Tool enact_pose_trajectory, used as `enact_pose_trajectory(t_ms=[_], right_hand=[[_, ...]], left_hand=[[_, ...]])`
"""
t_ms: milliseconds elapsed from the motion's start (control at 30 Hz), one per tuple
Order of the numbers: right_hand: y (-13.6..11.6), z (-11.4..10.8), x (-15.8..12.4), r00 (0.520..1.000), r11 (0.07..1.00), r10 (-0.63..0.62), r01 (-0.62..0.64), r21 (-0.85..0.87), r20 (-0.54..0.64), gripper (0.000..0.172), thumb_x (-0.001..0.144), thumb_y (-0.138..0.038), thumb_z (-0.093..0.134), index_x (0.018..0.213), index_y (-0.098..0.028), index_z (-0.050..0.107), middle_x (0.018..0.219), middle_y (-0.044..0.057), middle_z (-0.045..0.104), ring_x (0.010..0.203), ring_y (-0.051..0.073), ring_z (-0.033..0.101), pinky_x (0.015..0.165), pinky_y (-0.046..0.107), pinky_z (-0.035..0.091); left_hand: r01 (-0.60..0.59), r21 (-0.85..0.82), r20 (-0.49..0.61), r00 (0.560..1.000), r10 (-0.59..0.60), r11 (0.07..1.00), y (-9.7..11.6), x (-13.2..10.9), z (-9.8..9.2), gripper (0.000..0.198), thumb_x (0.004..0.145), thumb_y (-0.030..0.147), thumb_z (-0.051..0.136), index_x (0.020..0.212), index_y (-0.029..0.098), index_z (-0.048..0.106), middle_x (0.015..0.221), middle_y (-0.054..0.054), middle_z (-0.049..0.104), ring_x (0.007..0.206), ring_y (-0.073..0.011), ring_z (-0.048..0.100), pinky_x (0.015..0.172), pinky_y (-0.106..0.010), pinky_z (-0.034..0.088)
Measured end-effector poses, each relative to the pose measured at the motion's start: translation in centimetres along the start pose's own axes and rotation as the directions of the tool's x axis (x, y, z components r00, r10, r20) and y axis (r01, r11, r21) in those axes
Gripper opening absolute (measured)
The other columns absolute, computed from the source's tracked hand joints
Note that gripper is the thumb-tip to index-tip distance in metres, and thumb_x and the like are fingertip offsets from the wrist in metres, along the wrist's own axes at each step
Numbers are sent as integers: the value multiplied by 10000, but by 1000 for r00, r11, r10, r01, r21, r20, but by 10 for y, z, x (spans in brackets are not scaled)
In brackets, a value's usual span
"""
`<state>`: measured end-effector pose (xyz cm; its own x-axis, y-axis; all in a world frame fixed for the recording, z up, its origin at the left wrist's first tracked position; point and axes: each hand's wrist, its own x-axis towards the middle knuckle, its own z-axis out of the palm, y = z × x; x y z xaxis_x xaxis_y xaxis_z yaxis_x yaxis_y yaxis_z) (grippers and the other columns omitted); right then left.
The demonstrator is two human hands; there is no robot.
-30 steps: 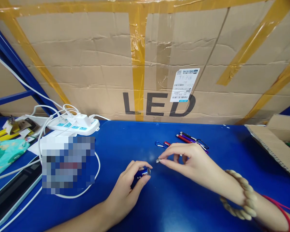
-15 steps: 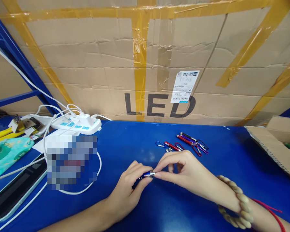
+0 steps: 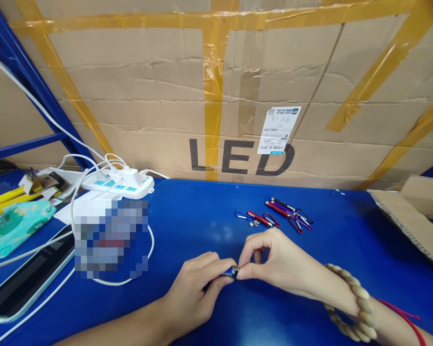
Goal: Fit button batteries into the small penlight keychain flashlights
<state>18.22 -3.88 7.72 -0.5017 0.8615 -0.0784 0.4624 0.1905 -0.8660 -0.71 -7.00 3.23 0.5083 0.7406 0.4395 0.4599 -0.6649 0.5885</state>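
Note:
Over the front middle of the blue table, my left hand (image 3: 198, 287) is closed around a small blue penlight (image 3: 229, 273), most of which its fingers cover. My right hand (image 3: 261, 254) pinches thumb and forefinger together at the penlight's silver right end. Whether a loose small part sits in that pinch is hidden. Beyond the hands lie a red penlight (image 3: 259, 218) with a red carabiner, a loose blue carabiner (image 3: 242, 215) and a few button cells (image 3: 254, 224). To their right, red, purple and black penlights (image 3: 287, 211) with carabiners lie side by side.
A white power strip (image 3: 144, 186) with plugs and cables stands at the back left. Nearer are a phone (image 3: 29, 274), a teal tissue pack (image 3: 16, 228) and a blurred-out patch. An open cardboard box (image 3: 400, 211) is at the right; a large taped carton (image 3: 159, 96) walls the back.
Both hands have shifted slightly down and right in view with the penlight. My right fingertips now cover more of its silver end. The whole view has drifted a little.

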Motion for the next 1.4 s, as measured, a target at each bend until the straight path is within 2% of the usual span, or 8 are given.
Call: enact_pose_trajectory(t_ms=[133,267,400,500,633,800,967,1400], right_hand=[[3,6,2,994,981,83,-95,169,75,230,620,-382,770,612,-166,693,521,-27,567,477,72,393,435,201,293],[7,10,4,956,879,208,-276,389,208,317,591,-424,785,569,-147,632,461,-60,468,442,42,317,400,178,203],[11,12,8,910,800,299,-402,445,286,373,640,-476,739,568,-148,578,433,-84,375,423,35,253,374,177,111],[14,13,11,943,845,265,-328,422,203,359,655,-468,734,591,-145,591,456,-77,405,434,38,287,379,170,152],[19,10,15,996,960,86,-75,268,-29,315,651,-434,754,648,-138,646,563,-35,539,498,60,407,455,184,310],[17,3,15,974,990,-128,138,38,-186,265,703,-426,728,780,-174,709,681,-6,614,519,73,457,484,203,374],[15,1,12,924,938,-340,319,-137,-174,232,742,-433,700,761,-205,737,710,13,642,609,101,540,506,206,391],[14,0,3,903,885,-417,378,-272,-104,45,760,-238,713,719,-222,724,740,-23,637,668,99,594,610,208,425]], left_hand=[[-32,30,-46,998,34,999,-2,-2,3,287,945,195,359,848,162,627,605,-13,522,545,-136,469,533,-225,381],[-31,92,-46,998,35,995,-5,-2,3,287,941,161,352,877,160,632,645,-33,577,564,-147,500,550,-235,406],[32,84,-31,999,-30,996,-8,1,0,215,923,148,409,1003,176,606,802,-46,670,692,-163,597,674,-249,463],[104,-23,-43,994,-105,994,-9,3,-1,209,904,126,447,1023,210,596,917,-23,695,814,-159,630,774,-242,469],[226,-148,-52,971,-235,963,-10,6,-1,195,893,142,483,1001,222,625,941,-10,698,846,-144,650,761,-204,492],[250,-190,-61,962,-266,949,-10,8,-1,185,888,157,491,986,216,636,926,-7,700,815,-136,650,742,-193,498],[220,-198,-69,969,-237,955,-9,6,1,194,892,160,490,1003,232,632,897,13,692,805,-123,645,725,-172,486],[232,-188,42,973,-228,954,-3,0,2,110,902,172,453,906,192,561,832,-7,649,740,-133,612,689,-199,458]])
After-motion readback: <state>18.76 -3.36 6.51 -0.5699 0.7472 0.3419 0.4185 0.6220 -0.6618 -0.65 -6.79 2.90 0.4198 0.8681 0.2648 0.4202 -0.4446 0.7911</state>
